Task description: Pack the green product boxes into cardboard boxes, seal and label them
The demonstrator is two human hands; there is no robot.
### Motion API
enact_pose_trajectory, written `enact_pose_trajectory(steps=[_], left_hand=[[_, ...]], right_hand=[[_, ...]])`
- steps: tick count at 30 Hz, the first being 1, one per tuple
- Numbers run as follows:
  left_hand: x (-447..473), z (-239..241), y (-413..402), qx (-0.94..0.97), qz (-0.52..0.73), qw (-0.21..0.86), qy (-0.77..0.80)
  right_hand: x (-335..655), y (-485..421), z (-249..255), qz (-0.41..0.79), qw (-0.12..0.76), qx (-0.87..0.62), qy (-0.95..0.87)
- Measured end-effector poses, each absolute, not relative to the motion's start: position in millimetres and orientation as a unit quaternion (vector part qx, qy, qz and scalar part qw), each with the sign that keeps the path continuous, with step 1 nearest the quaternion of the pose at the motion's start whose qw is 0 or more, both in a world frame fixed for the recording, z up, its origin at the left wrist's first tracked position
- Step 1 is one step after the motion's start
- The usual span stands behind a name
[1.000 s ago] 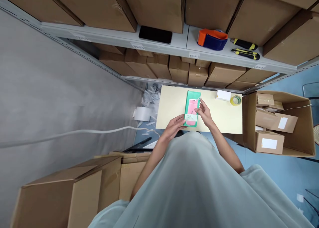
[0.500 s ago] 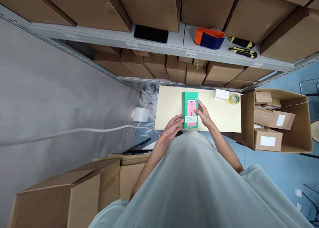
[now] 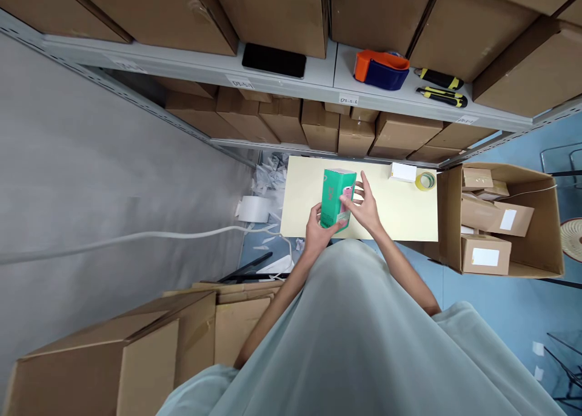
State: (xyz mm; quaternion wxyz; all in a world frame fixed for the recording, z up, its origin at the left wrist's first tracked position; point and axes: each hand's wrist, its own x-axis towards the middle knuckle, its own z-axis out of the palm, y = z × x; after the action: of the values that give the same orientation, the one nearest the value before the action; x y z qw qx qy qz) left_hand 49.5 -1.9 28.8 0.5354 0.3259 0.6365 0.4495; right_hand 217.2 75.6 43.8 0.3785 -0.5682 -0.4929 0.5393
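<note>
A green box (image 3: 333, 194) with a pink bottle-shaped item pictured on one side is held up over the pale yellow tabletop (image 3: 400, 216). It is turned so that two of its faces show, a plain green one on the left and the pictured one on the right. My left hand (image 3: 317, 231) is closed round its lower part, thumb across the front. At the box's right edge is my right hand (image 3: 366, 208), its thumb against the pictured face and the other fingers stretched out and spread.
On the tabletop's right are a small white box (image 3: 403, 172) and a tape roll (image 3: 426, 181). An open carton (image 3: 536, 246) of smaller boxes stands to the right. Above, a shelf (image 3: 313, 87) bears a phone (image 3: 274, 60), a tape dispenser (image 3: 382, 70) and cutters (image 3: 441, 96). A white cable (image 3: 182, 235) hangs left.
The green box has turned about its upright axis, so a plain green side now shows. It has shifted slightly left. My right hand's fingers have spread, and my left hand's thumb has come across the front.
</note>
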Motion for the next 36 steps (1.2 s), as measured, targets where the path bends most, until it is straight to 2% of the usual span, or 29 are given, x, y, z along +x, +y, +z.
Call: enact_pose_trajectory(steps=[3, 7, 12, 19, 26, 33, 36], left_hand=[[46.3, 27.2, -5.5, 0.365, 0.44, 0.531, 0.626], [28.7, 22.5, -6.3, 0.334, 0.442, 0.64, 0.533], [10.8, 15.9, -5.9, 0.28, 0.377, 0.743, 0.477], [25.1, 10.5, -11.0, 0.333, 0.378, 0.658, 0.56], [31.8, 8.4, -17.4, 0.325, 0.364, 0.652, 0.581], [27.6, 5.6, -15.8, 0.361, 0.367, 0.621, 0.591], [29.3, 7.4, -16.2, 0.386, 0.365, 0.567, 0.629]], right_hand=[[216.3, 80.5, 48.3, 0.519, 0.372, -0.586, -0.499], [226.5, 88.0, 54.9, 0.547, 0.38, -0.548, -0.507], [239.7, 90.4, 56.6, 0.606, 0.366, -0.487, -0.512], [230.0, 95.3, 51.6, 0.594, 0.385, -0.561, -0.43], [220.0, 92.5, 48.7, 0.567, 0.413, -0.592, -0.396], [231.9, 92.9, 39.0, 0.562, 0.383, -0.593, -0.431], [235.7, 91.3, 35.5, 0.524, 0.369, -0.614, -0.46]])
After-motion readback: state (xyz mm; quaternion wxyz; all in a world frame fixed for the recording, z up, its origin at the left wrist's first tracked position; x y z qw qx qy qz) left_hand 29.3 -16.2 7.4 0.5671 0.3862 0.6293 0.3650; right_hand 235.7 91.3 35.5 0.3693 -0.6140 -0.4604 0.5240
